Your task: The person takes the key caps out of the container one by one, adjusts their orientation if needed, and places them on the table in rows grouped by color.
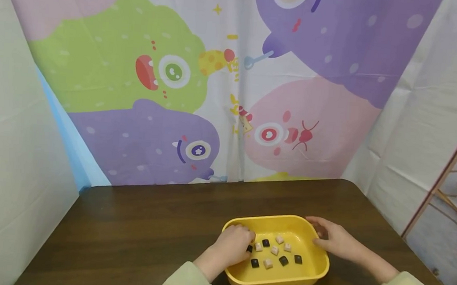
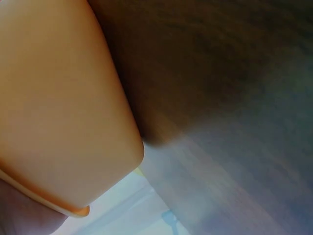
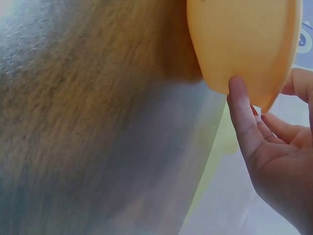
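Observation:
A yellow plastic basin (image 1: 237, 283) with rounded corners stands on the table, with several small black and cream-coloured square pieces (image 1: 274, 250) scattered on its floor. My left hand (image 1: 233, 245) reaches over the left rim, its fingers bent down inside close to a black piece (image 1: 249, 248). Its fingertips are hidden, so whether they hold a piece does not show. In the left wrist view, the basin's outer wall (image 2: 58, 107) covers most of that hand. My right hand (image 1: 339, 241) holds the basin's right rim, thumb inside and fingers (image 3: 239, 105) against the outer wall.
The dark wooden table (image 1: 136, 238) extends left of the basin and behind it. A cloth printed with cartoon creatures (image 1: 159, 146) hangs at the table's far edge. Pale cloths (image 1: 7, 143) hang on both sides.

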A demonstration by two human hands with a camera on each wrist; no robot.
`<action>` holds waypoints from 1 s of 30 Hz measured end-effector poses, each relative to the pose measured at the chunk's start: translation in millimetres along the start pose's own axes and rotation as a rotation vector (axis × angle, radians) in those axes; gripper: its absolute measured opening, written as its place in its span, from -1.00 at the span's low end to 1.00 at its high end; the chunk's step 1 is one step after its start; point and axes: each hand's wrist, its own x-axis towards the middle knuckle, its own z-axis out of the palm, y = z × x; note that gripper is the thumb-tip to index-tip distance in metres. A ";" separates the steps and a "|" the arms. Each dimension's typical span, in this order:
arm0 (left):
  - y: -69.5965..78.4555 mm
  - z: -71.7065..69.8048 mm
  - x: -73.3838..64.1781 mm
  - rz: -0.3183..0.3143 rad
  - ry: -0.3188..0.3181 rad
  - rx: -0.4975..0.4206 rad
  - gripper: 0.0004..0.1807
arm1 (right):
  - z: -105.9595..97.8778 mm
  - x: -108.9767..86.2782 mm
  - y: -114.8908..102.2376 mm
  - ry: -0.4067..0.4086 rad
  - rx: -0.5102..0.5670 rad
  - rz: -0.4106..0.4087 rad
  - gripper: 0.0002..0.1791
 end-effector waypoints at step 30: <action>-15.9 -26.1 -5.8 0.007 0.231 -0.031 -0.80 | -1.8 -0.7 -1.0 -0.060 0.172 0.018 -0.33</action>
